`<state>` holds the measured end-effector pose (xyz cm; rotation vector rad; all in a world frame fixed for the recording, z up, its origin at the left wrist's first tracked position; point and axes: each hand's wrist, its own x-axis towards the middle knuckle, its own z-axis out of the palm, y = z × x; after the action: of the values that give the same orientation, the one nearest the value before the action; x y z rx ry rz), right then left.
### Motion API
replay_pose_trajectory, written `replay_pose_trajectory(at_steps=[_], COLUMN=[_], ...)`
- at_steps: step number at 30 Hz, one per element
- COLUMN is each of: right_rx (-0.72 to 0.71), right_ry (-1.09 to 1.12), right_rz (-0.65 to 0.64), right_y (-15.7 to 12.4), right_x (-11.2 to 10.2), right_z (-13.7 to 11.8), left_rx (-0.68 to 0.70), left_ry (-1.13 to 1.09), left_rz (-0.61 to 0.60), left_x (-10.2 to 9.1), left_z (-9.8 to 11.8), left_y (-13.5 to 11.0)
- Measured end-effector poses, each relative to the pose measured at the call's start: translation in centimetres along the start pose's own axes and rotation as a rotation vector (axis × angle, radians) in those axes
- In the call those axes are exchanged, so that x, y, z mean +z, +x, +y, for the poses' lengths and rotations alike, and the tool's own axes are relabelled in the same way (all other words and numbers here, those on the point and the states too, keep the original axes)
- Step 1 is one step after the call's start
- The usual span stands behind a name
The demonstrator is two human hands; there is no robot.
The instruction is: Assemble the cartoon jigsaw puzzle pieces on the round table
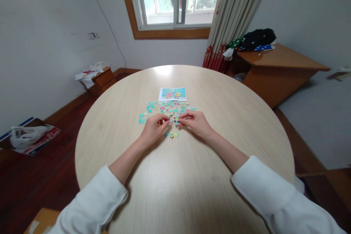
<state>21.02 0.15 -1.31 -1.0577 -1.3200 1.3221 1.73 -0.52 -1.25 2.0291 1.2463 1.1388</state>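
My left hand is closed in a pinch, a small puzzle piece at its fingertips. Facing it, my right hand pinches another puzzle piece; the two pieces nearly meet, and I cannot tell whether they touch. Just below the hands lies a small joined cluster of yellow and teal pieces. Behind my fingers a pile of loose puzzle pieces, teal, pink and yellow, spreads over the table, partly hidden by my hands. Past the pile rests a reference picture with cartoon figures.
The round wooden table fills the middle of the view. At the right stands a wooden desk with dark cloth on it. A curtain hangs beside the window. A plastic bag lies at floor level on the left.
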Motion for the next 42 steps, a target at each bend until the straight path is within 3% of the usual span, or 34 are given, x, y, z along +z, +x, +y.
replay_pose_trajectory(at_steps=[15, 42], right_rx=[0.074, -0.021], right_ry=[0.058, 0.022], right_rz=[-0.07, -0.072], right_y=[-0.4, -0.3], right_x=[0.4, 0.4], right_z=[-0.6, 0.5], left_rx=[0.004, -0.005], left_ry=[0.016, 0.024], left_rz=[-0.031, -0.024], left_x=[0.4, 0.3], left_z=[0.3, 0.7], left_y=[-0.3, -0.3])
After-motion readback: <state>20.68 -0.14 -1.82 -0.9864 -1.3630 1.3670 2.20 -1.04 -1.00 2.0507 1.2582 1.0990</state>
